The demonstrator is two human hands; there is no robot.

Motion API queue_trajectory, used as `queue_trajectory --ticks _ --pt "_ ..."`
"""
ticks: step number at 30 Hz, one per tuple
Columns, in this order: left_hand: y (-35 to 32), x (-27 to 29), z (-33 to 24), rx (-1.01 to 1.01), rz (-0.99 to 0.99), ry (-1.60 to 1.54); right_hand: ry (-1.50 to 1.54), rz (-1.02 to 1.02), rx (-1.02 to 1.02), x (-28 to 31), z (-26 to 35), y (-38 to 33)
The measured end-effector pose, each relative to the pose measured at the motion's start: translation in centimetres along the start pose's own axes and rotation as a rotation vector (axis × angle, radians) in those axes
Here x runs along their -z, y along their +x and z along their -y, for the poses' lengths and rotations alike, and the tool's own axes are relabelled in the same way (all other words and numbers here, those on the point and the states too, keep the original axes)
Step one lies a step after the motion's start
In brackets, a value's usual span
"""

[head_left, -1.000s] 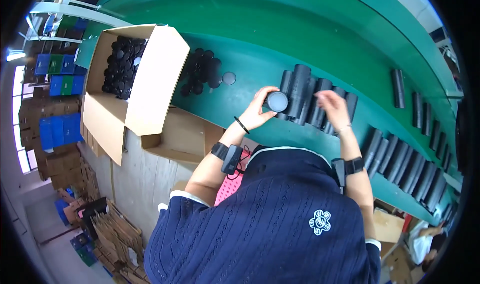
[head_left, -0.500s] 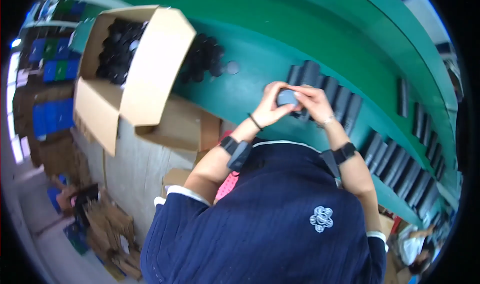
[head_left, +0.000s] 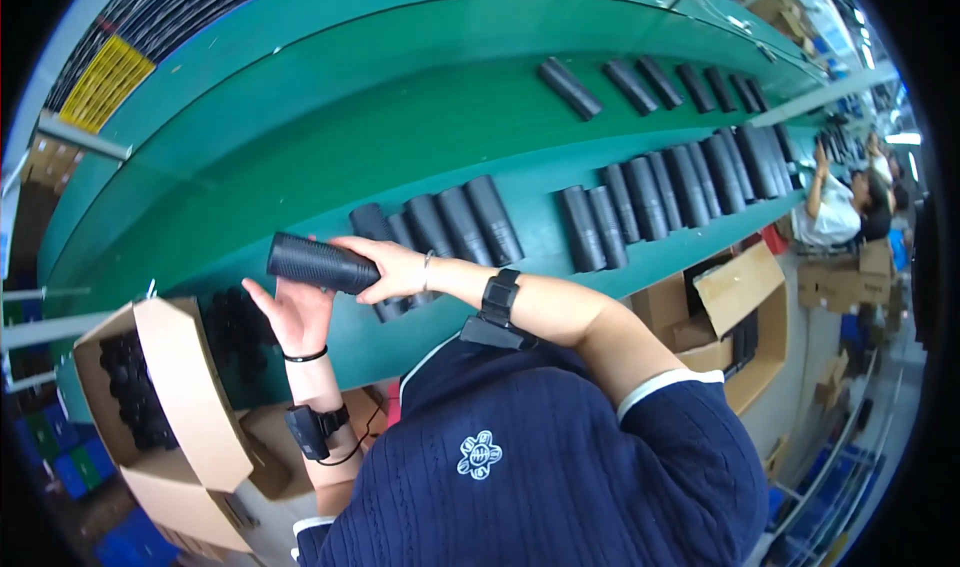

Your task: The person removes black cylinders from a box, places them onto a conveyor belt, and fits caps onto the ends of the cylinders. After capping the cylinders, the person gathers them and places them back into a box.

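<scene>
A black ribbed cylinder (head_left: 322,264) lies tilted across the front of my chest, over the green bench. My right hand (head_left: 398,269) grips it by its right end, thumb and fingers closed round it. Just below its middle is my left hand (head_left: 302,312), palm up, thumb stretched away to the side; its fingertips are partly hidden behind the cylinder, so I cannot tell whether they touch it. Right behind my right hand several similar black cylinders (head_left: 462,225) lie side by side on the bench. Small black round pieces (head_left: 238,325) are heaped left of my left hand.
An open cardboard box (head_left: 190,387) of black round pieces stands at the left, its flap raised beside the bench. More black cylinders (head_left: 690,182) line the green bench (head_left: 400,157) to the right. Another open box (head_left: 765,352) sits below its edge. Farther right is a person (head_left: 835,212).
The view has swung to the right. Both hands were round a small grey disc-like end; now the right hand holds a black cylinder lengthwise and the left hand has opened.
</scene>
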State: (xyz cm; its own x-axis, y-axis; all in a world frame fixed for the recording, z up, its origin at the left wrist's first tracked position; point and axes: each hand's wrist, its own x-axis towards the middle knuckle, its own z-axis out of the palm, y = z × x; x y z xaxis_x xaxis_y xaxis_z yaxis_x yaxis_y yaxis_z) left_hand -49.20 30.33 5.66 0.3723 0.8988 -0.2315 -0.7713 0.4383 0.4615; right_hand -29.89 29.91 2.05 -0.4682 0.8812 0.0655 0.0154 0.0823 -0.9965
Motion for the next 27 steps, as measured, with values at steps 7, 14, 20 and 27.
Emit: queue_trajectory --ticks 7,14,20,27 --pt "5.2 10.9 6.1 -0.157 -0.465 1.384 -0.466 -0.641 -0.252 13.5 -1.3 -2.3" --pt "6.9 6.7 8.6 -0.222 -0.497 1.748 -0.822 -0.863 -0.713 25.9 -8.6 -4.6" --pt "7.9 4.9 7.6 -0.06 -0.409 1.755 -1.322 -0.723 -0.773 23.1 -9.7 -4.1" --pt "2.5 0.1 4.5 -0.005 0.119 1.062 0.312 -0.101 -0.448 9.5 -0.4 -1.9"
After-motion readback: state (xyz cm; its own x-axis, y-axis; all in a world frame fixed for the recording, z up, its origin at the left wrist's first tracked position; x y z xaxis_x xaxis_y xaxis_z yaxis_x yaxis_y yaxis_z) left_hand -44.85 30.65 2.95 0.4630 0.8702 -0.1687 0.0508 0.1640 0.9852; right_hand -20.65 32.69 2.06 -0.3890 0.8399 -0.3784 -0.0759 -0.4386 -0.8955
